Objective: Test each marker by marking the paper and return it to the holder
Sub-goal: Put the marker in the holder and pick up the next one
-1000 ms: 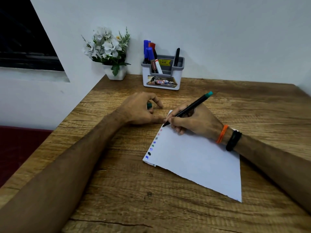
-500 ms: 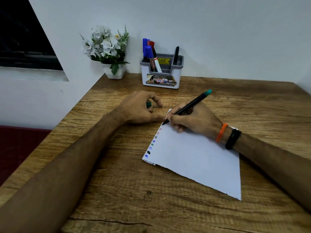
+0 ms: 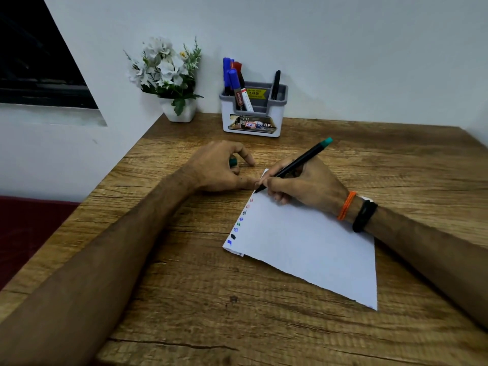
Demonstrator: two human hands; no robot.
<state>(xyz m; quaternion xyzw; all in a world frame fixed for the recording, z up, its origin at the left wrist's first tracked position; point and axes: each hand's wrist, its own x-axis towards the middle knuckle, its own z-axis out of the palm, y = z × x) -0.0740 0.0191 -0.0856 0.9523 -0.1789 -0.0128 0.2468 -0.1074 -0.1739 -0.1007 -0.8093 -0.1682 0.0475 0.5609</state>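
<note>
Marker (image 3: 295, 163), black-bodied with a teal end, sits slanted in the right hand (image 3: 303, 184), whose fingers are closed around it in a writing grip, its tip down at the far left edge of the paper (image 3: 311, 241) just beyond a column of small coloured test marks. Beside it the left hand (image 3: 219, 169) rests on the counter (image 3: 184, 286), curled shut on what looks like the teal cap (image 3: 233, 161), one fingertip pinning the sheet's corner. Marking seems to be the step in hand; next would come recapping and carrying the marker to the holder (image 3: 252, 112) by the wall, where other markers stand.
</note>
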